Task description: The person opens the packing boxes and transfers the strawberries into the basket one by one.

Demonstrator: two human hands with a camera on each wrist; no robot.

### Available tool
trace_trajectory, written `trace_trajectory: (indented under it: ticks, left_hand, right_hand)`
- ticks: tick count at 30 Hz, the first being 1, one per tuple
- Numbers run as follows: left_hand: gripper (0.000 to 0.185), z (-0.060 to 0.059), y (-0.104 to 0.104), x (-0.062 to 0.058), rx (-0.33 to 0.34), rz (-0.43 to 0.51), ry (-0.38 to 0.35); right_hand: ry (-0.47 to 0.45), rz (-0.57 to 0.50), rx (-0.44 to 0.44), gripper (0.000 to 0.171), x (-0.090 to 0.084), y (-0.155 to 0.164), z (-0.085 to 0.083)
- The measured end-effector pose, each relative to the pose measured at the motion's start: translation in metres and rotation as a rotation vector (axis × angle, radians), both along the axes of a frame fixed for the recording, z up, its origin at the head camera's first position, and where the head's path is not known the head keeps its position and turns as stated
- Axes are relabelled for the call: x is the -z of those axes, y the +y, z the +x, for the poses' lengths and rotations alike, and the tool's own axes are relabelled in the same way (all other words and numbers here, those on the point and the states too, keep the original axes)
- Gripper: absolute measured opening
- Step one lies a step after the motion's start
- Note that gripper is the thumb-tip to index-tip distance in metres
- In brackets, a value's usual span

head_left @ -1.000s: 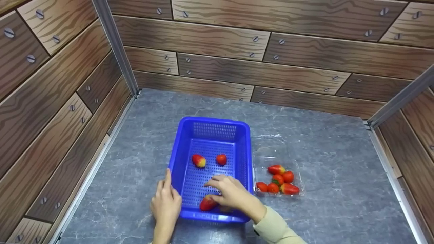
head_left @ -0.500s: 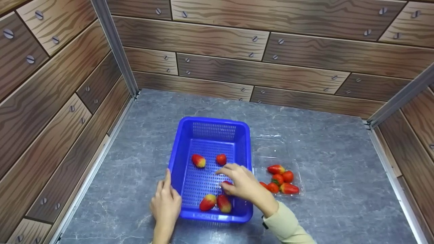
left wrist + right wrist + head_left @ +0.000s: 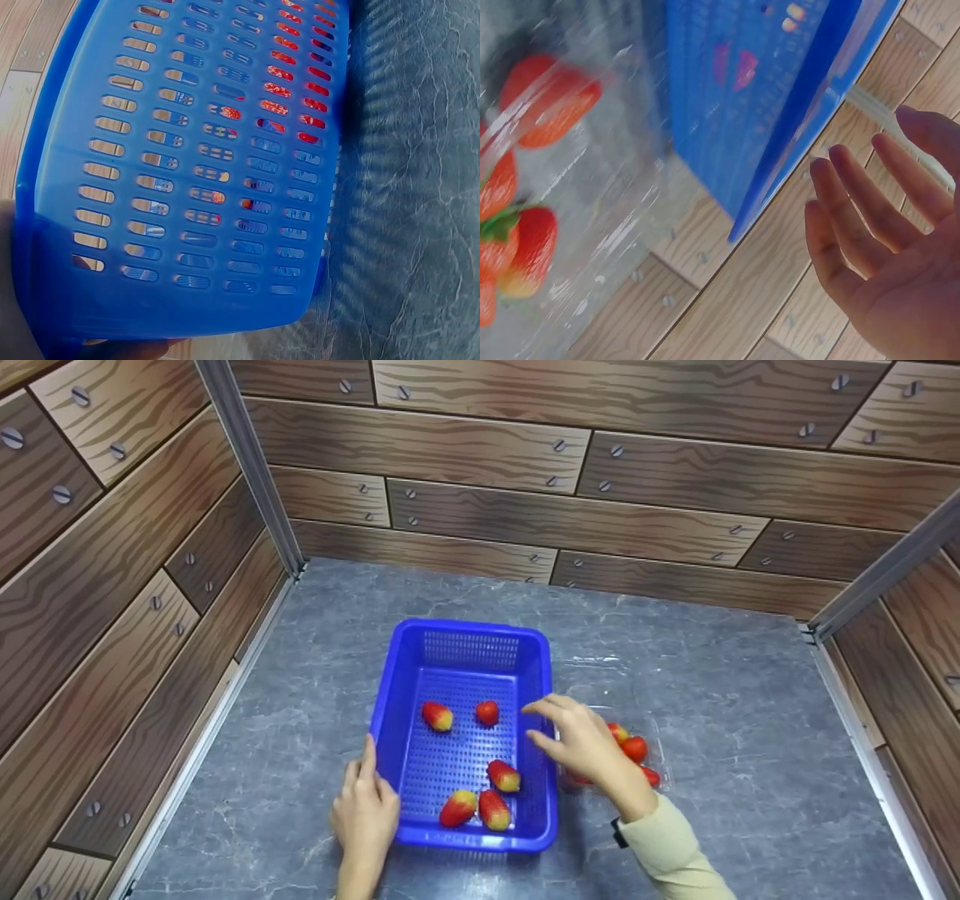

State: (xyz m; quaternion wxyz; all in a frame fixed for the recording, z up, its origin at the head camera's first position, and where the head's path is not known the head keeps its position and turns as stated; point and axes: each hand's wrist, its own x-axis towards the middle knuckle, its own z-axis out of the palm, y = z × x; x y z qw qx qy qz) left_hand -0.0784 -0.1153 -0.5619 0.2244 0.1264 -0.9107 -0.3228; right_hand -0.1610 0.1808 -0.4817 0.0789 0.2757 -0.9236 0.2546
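We note left hand [image 3: 366, 814] pressed flat on near-left wall of blue basket [image 3: 537, 675], steadying it mid-desk [image 3: 720, 675]. Right hand [image 3: 589, 746] empty, fingers [image 3: 855, 217] spread loose, hovering over clear tray [image 3: 658, 750] beside basket. Five strawberries [image 3: 504, 775] lie inside basket.

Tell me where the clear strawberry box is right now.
In the head view, the clear box sits on the grey table, against the blue basket's right side, under the right hand.

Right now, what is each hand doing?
Left hand: open, resting against the blue basket.
Right hand: open, empty, above the clear strawberry tray.
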Motion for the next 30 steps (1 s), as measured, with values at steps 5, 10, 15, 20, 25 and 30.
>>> trace_trajectory:
  ticks: [5, 10, 15, 20, 25, 30]
  left_hand:
    - [0.059, 0.0, -0.001, 0.0, -0.004, 0.003, -0.005]
    - [0.058, 0.0, -0.001, 0.0, -0.005, 0.005, -0.015]
    - [0.059, 0.0, 0.0, 0.0, -0.003, 0.008, -0.009]
    - [0.059, -0.001, 0.0, 0.0, -0.002, 0.009, -0.001]
    - [0.06, 0.0, 0.0, -0.001, 0.002, 0.008, 0.003]
    - [0.059, 0.0, 0.0, -0.001, 0.0, 0.003, -0.006]
  right_hand:
    - [0.002, -0.015, 0.06, 0.029, 0.006, 0.019, -0.004]
    - [0.015, -0.04, 0.122, 0.027, 0.014, 0.04, -0.008]
    - [0.034, -0.048, 0.183, 0.024, 0.024, 0.061, -0.011]
    - [-0.026, -0.022, 0.254, 0.023, 0.032, 0.08, -0.013]
    - [-0.075, 0.008, 0.289, 0.021, 0.041, 0.097, -0.013]
    - [-0.121, 0.046, 0.303, 0.024, 0.049, 0.109, -0.01]
